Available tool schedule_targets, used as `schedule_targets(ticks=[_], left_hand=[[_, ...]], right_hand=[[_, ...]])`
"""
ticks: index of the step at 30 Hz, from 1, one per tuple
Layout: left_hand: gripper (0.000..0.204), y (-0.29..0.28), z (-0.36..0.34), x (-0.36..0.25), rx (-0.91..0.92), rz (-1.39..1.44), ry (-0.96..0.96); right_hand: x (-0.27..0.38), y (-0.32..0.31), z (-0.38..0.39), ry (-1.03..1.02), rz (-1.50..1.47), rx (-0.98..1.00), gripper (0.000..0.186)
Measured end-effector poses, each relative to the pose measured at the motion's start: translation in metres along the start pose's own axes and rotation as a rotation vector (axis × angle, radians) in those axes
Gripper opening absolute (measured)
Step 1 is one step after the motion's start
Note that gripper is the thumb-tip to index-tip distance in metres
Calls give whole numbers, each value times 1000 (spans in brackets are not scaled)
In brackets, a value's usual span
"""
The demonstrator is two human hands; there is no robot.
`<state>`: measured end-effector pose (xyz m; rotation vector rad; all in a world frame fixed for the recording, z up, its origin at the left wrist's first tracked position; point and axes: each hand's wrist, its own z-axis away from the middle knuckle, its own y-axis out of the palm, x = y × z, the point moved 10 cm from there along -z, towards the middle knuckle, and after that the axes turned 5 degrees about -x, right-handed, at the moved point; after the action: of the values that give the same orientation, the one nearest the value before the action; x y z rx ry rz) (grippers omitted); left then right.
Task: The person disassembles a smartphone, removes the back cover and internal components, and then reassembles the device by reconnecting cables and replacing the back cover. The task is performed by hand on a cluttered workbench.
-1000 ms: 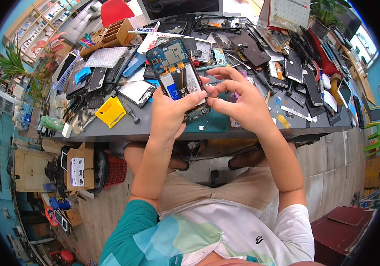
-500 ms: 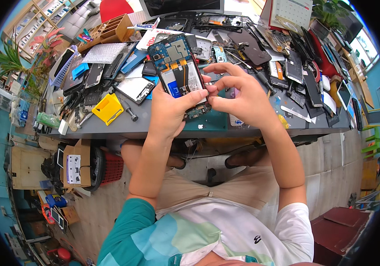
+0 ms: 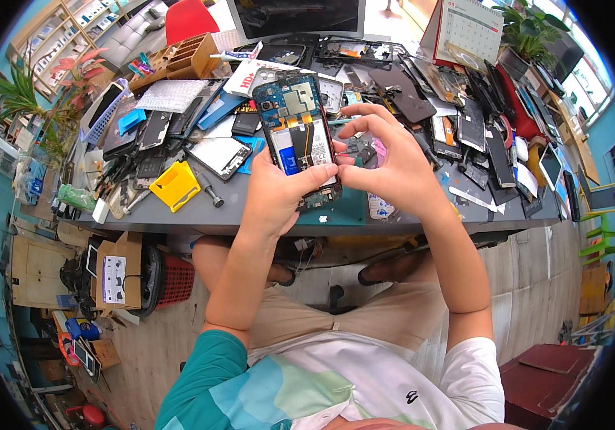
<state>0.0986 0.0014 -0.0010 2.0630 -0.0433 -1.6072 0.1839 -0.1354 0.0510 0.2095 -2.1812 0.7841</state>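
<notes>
An opened smartphone (image 3: 296, 102) with its back off stands tilted up over the bench's near edge. Its blue circuit board, orange flex cables and silver battery (image 3: 321, 143) are exposed. My left hand (image 3: 278, 190) grips the lower part from the left, thumb across the lower battery area. At the right edge of the phone, my right hand (image 3: 397, 168) is closed in a pinch, thumb and fingertips against the side near my left thumb. Its index finger is raised and curled. Whether a small part sits in that pinch cannot be made out. Under the phone lies a green mat (image 3: 350, 209).
Phone parts and screens crowd the grey bench (image 3: 250, 211). Left of my hands are a yellow plastic holder (image 3: 175, 186), a screwdriver-like tool (image 3: 210, 190) and a white phone frame (image 3: 219, 152). A metal spudger (image 3: 472, 198) lies right. Behind stand a monitor (image 3: 296, 18) and desk calendar (image 3: 467, 29).
The view has shifted slightly, so the bench and the phone sit a little lower. Both hands keep nearly the same hold; the right hand's fingers have moved only slightly.
</notes>
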Motion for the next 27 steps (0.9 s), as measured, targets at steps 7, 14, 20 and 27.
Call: schedule_targets(ticks=[7,14,20,27], left_hand=[[44,0,0,4,20,-6,-22],[46,4,2,4,23,-11,-55],[48,8,2,3,22,16,-79],[45,7,3,3,8,-9,-63]], right_hand=[[0,-1,-12,-3,-79,-40,48],[3,-4,-17,-5,-118,-33,41],[-19,3,-15,288,-536,82,31],[-16,0,-25,227,-416,33,26]])
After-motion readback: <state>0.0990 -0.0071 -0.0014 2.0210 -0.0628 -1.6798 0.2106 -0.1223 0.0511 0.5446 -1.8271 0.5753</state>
